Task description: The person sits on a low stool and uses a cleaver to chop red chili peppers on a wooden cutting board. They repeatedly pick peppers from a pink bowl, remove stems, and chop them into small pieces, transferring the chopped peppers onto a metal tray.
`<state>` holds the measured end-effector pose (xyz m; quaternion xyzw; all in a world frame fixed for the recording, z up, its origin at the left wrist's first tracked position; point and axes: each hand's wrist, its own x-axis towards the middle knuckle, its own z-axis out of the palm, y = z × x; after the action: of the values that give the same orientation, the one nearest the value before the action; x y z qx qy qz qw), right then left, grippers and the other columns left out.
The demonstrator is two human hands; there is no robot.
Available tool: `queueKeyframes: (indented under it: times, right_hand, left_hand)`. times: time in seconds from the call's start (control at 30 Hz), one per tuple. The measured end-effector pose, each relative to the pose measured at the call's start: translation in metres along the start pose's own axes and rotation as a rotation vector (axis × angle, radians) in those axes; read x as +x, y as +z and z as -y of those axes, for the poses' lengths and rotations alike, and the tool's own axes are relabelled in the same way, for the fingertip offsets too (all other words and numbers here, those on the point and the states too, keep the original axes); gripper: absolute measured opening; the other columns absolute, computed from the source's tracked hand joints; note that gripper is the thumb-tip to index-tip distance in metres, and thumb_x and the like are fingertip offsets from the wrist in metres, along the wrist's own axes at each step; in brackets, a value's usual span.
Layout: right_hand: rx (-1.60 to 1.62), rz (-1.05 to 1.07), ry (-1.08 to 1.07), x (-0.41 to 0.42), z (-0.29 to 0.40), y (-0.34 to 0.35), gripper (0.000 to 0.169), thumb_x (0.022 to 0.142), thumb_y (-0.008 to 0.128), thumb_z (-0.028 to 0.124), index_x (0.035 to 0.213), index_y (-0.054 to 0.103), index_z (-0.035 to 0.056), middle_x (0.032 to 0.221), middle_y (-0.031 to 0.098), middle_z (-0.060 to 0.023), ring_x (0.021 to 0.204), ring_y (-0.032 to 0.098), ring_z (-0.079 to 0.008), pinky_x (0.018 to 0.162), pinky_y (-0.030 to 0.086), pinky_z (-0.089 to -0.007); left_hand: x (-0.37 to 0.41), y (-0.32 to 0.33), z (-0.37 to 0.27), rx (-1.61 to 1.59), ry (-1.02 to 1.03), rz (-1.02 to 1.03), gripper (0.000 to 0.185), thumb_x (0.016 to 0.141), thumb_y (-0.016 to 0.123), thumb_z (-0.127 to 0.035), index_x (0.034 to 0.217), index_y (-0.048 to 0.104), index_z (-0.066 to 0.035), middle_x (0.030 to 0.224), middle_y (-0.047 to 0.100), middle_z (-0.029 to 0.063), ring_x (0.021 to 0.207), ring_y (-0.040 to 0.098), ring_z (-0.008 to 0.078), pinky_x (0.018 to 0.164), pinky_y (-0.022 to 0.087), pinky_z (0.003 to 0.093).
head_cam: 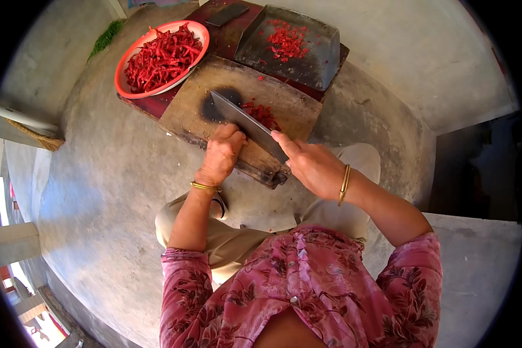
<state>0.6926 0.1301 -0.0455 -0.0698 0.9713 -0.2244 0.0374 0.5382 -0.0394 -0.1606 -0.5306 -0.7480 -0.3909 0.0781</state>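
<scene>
My right hand [311,163] grips a cleaver [250,124], its blade slanting over a worn wooden chopping board [287,98]. Curled fingers of my left hand [225,145] rest at the board's near edge, close beside the blade's left side; whatever lies under them is hidden. Chopped red chili [261,114] lies on the board just beyond the blade. Whole red chilies [163,58] fill a red-rimmed basin [120,76] at the upper left. More chopped chili [287,41] sits in a metal dustpan-shaped tray [317,69] behind the board.
A low dark-red table [217,41] carries the board, basin and tray, with a dark flat object [227,14] at its back. A straw broom [43,137] is at the left. Green stalks [107,37] lie by the wall. My knees flank the board's near side.
</scene>
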Motion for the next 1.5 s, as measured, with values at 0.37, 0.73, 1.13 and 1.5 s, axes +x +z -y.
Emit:
queueKeyframes:
  times: [0.37, 0.73, 1.13, 1.5]
  right_hand:
    - [0.230, -0.226, -0.025, 0.039, -0.038, 0.028, 0.057, 0.084, 0.054, 0.001, 0.136, 0.033, -0.0029, 0.102, 0.059, -0.0242, 0.091, 0.058, -0.0383, 0.079, 0.047, -0.0402]
    - [0.115, -0.093, -0.024, -0.005, -0.014, 0.004, 0.061, 0.082, 0.056, 0.000, 0.138, 0.030, 0.0009, 0.111, 0.056, -0.0245, 0.095, 0.058, -0.0405, 0.078, 0.049, -0.0430]
    - [-0.140, 0.039, -0.010, 0.039, 0.006, 0.012, 0.064, 0.077, 0.054, -0.002, 0.135, 0.029, -0.0064, 0.095, 0.058, -0.0227, 0.081, 0.060, -0.0374, 0.069, 0.050, -0.0407]
    - [0.234, -0.195, -0.004, 0.045, -0.026, 0.022, 0.056, 0.083, 0.053, -0.001, 0.136, 0.034, -0.0015, 0.115, 0.055, -0.0253, 0.102, 0.056, -0.0383, 0.087, 0.045, -0.0394]
  left_hand:
    - [-0.002, -0.003, -0.011, 0.016, 0.030, -0.059, 0.015, 0.071, 0.064, 0.003, 0.085, 0.062, -0.002, 0.092, 0.059, 0.0113, 0.088, 0.056, 0.0296, 0.077, 0.047, 0.0360]
    - [-0.003, -0.005, -0.001, -0.036, -0.044, -0.093, 0.015, 0.069, 0.066, 0.004, 0.083, 0.061, -0.001, 0.087, 0.059, 0.0100, 0.082, 0.059, 0.0291, 0.073, 0.049, 0.0358]
    - [-0.003, -0.003, 0.001, 0.004, -0.044, -0.018, 0.008, 0.072, 0.061, -0.002, 0.080, 0.060, -0.002, 0.082, 0.057, 0.0110, 0.080, 0.055, 0.0313, 0.071, 0.046, 0.0386]
    - [-0.005, -0.009, -0.004, 0.031, 0.041, -0.031, 0.009, 0.076, 0.059, 0.000, 0.085, 0.059, 0.000, 0.088, 0.057, 0.0114, 0.084, 0.057, 0.0299, 0.074, 0.049, 0.0370]
